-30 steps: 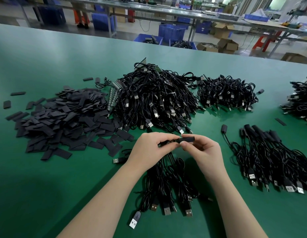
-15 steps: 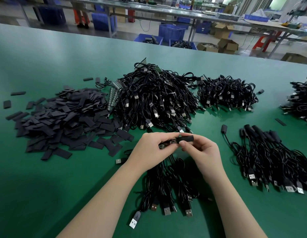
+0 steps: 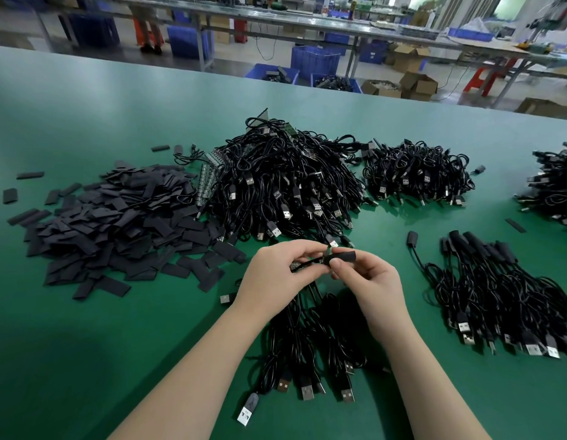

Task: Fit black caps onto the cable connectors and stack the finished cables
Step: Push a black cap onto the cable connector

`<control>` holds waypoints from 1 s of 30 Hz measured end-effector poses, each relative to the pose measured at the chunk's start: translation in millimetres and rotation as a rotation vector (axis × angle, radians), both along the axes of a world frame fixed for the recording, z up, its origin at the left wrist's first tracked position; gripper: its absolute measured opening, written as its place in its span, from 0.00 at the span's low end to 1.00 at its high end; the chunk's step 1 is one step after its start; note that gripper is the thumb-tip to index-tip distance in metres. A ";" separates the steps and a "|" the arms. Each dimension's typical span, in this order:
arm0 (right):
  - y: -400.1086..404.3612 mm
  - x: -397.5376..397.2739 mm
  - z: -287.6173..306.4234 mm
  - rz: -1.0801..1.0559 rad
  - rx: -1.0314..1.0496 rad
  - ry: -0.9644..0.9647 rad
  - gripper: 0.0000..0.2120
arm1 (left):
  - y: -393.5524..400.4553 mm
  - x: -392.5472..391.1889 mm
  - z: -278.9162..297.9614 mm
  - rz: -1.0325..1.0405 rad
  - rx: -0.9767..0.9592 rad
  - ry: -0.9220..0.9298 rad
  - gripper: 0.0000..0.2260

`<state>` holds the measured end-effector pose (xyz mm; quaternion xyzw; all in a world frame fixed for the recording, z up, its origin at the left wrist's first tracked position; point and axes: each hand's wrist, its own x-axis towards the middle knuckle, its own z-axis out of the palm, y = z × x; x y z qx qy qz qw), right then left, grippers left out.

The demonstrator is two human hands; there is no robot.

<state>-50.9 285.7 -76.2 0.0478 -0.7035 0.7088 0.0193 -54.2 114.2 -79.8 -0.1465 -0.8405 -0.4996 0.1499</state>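
Lighting: we note even overhead light, soft sheen on the matte green worktable (image 3: pixel 85 312), a dim shadow at lower left. Wide-angle bending at edges; background benches slightly blurred.
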 end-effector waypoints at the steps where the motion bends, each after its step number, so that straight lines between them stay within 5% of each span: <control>1: -0.6 -0.1 -1.0 -0.008 -0.011 -0.010 0.12 | -0.5 -0.3 0.3 0.030 -0.007 0.027 0.15; 7: -3.2 0.5 0.2 -0.031 -0.066 -0.037 0.12 | -2.4 -0.5 -2.9 0.083 -0.033 0.053 0.08; 30: -6.3 4.0 1.7 -0.031 -0.102 -0.037 0.05 | 5.2 4.7 1.2 0.102 -0.042 0.128 0.07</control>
